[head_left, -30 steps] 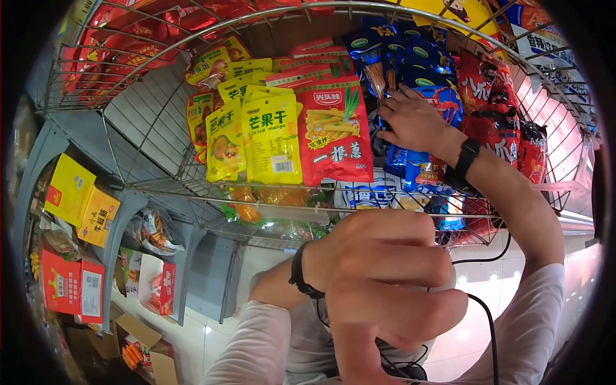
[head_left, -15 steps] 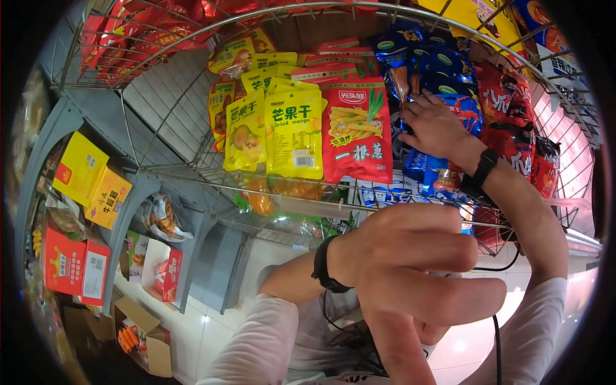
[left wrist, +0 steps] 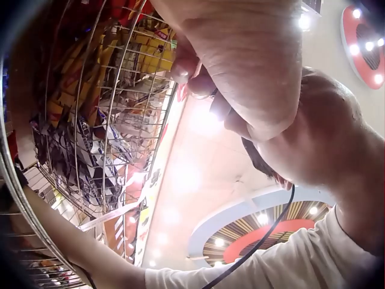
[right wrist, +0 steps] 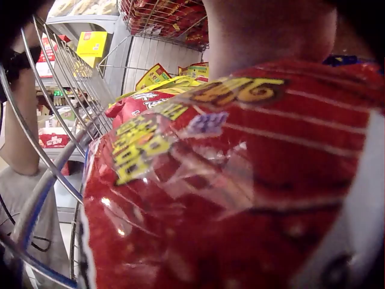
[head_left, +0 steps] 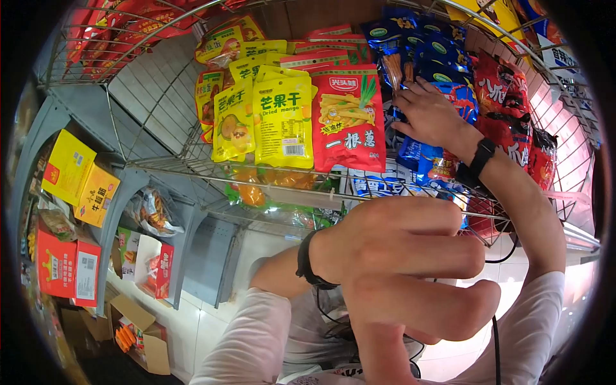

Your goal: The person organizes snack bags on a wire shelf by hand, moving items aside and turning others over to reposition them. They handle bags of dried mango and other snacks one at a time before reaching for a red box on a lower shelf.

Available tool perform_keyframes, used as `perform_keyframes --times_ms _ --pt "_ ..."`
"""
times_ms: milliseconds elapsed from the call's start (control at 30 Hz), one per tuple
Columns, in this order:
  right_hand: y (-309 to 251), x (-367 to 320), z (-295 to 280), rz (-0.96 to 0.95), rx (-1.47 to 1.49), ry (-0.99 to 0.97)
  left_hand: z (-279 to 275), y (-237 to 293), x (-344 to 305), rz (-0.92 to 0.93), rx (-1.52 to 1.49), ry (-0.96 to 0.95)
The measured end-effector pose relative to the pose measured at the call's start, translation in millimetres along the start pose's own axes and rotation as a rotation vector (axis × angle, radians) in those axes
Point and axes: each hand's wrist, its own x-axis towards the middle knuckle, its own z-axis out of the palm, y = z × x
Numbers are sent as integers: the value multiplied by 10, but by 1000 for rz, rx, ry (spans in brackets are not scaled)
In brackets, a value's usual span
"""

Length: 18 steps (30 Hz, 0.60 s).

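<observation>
My right hand (head_left: 427, 119) reaches into a wire basket (right wrist: 24, 232), palm down, with its fingers spread over blue snack packs (head_left: 443, 42). Against its little-finger side lies a brighter blue pack (head_left: 459, 96) with a red print. In the right wrist view a large red snack bag (right wrist: 240, 180) covers most of the hand. My left hand (head_left: 404, 256) hovers close to the head camera, in front of the basket. Its fingers bend loosely, and nothing shows between them; the fingertips are hidden in the head view, while the left wrist view has some of them.
Yellow dried mango pouches (head_left: 282, 122) and a red pouch with a spring onion print (head_left: 350, 122) stand left of my right hand. Red bags (head_left: 500, 83) fill the basket's right side. Boxed snacks (head_left: 67, 266) sit on grey shelving at the left. A black cable hangs near my arms.
The head view swings left, then partly back right, shifting the basket within it. My right hand stays over the blue packs, and my left hand keeps nearly the same bend.
</observation>
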Motion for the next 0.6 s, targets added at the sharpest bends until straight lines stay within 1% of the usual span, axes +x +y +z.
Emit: perform_keyframes --times_ms 33,100,233,300,333,400,433,600 --pt "-3 2 -7 3 3 -14 86 -38 -41 2 -3 0" --pt "6 5 -2 9 4 -27 343 -151 -158 74 -214 334" --pt "7 6 6 5 8 -26 453 -89 -230 59 -132 384" --pt "4 7 -6 10 17 -34 452 -14 -232 -45 -116 411" --pt "3 10 -5 13 12 -42 416 -21 -232 -44 -119 410" --pt "10 4 7 16 8 -50 329 -62 -239 -21 -195 313" --pt "12 4 17 18 -4 -55 345 -91 -232 -21 -196 312" --pt "-14 15 -6 12 -5 -43 575 -275 -203 267 -173 700"
